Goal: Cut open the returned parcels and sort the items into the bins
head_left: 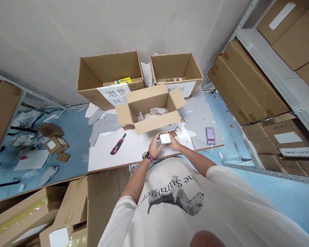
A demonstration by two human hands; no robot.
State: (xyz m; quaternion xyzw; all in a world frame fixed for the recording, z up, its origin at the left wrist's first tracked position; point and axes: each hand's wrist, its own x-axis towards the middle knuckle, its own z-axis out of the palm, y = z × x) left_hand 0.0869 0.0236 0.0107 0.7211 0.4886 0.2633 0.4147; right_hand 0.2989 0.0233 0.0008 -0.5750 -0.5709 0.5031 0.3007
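Note:
My left hand [153,146], with a black wristwatch [147,156] on its wrist, and my right hand [174,142] together hold a small white rectangular item [165,139] with a glossy top. The exact kind of item is unclear. Just beyond my hands stands an open cardboard carton [149,109] with crumpled paper inside. A red-and-black utility knife [118,143] lies on the white tabletop [103,156] to the left of my left hand.
Two open cartons [110,77] stand at the table's far end, and one bears a paper sign reading 退货区 [113,93]. A blurred flat packet [210,136] lies at the right. Stacked cartons fill metal shelving [262,65] on the right, with more cartons at lower left.

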